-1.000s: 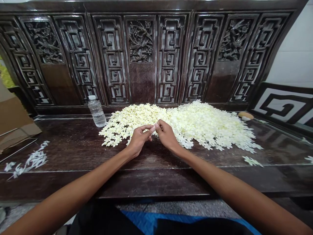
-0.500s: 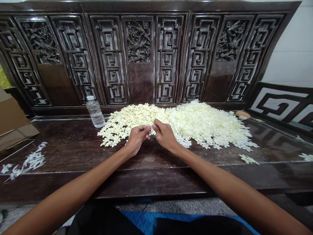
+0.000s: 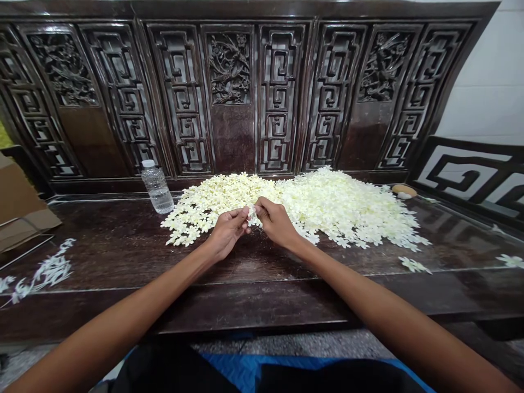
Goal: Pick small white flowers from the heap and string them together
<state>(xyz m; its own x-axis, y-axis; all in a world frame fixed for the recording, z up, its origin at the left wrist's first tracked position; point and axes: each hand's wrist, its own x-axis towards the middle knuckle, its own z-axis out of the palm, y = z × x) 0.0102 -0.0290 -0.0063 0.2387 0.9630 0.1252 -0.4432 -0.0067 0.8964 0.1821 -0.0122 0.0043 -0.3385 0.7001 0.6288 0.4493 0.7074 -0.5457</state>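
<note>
Close together at the front of the flower heap, my two hands meet fingertip to fingertip. My left hand (image 3: pixel 227 232) is pinched on a small white flower (image 3: pixel 252 213), thumb against forefinger. From the other side my right hand (image 3: pixel 277 222) is closed on the same flower, its fingers curled in; much of the flower is hidden by the fingertips. Behind the hands lies a heap of loose flowers, with yellowish ones (image 3: pixel 221 191) on the left and whiter ones (image 3: pixel 347 207) on the right.
A clear bottle (image 3: pixel 158 191) with some water stands left of the heap on the dark wooden bench (image 3: pixel 123 240). Far left are a cardboard box (image 3: pixel 24 202) and a bundle of white flowers (image 3: pixel 49 273). Flowers (image 3: pixel 414 265) and a tan round object (image 3: pixel 404 191) lie right. Carved backrest (image 3: pixel 235 136) rises behind.
A white flower now shows more plainly between my fingertips. Both hands have shifted only slightly, and the whole view has moved a little.
</note>
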